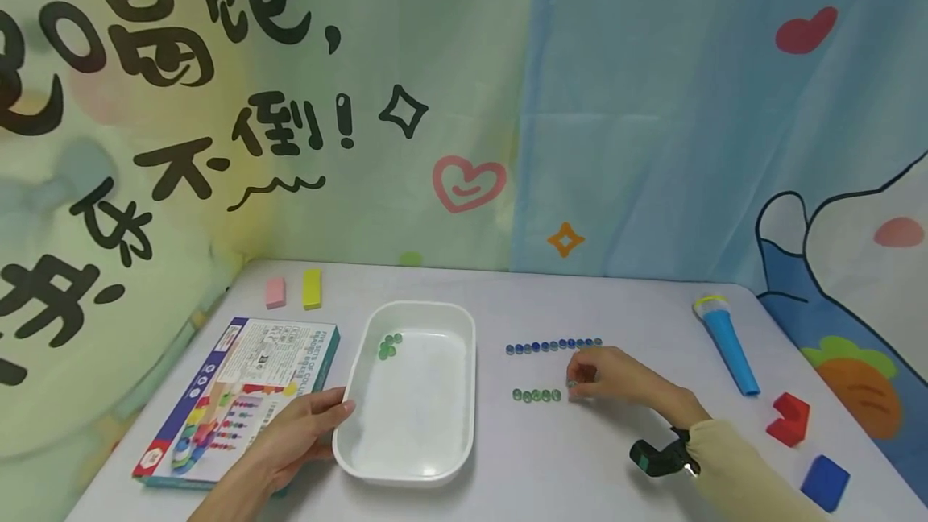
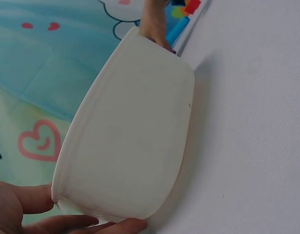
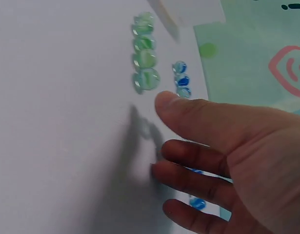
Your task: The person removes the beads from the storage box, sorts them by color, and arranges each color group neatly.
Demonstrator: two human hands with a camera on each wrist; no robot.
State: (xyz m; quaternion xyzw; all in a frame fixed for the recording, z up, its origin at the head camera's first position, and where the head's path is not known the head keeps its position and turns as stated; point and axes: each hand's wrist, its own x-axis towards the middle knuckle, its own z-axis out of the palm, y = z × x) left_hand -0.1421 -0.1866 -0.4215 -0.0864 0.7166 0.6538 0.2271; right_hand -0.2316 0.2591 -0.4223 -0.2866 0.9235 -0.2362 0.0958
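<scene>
My left hand (image 1: 308, 433) holds the left side of a white tray (image 1: 406, 470), thumb at the rim and fingers along the wall and underside in the left wrist view. Several green marbles (image 1: 389, 345) are clustered toward the tray's back left. To the tray's right, my right hand (image 1: 612, 374) pinches a small marble (image 1: 571, 384) at the right end of a short row of green marbles (image 1: 536, 395). In the right wrist view the thumb (image 3: 181, 109) hides that marble. Behind this row runs a longer row of blue marbles (image 1: 553, 345).
A flat printed box (image 1: 283, 345) lies left of the tray, with pink (image 1: 275, 292) and yellow blocks (image 1: 312, 288) behind it. On the right are a blue toy microphone (image 1: 731, 351), a red block (image 1: 789, 419) and a blue block (image 1: 825, 482). A printed curtain (image 1: 616, 143) borders the table's back.
</scene>
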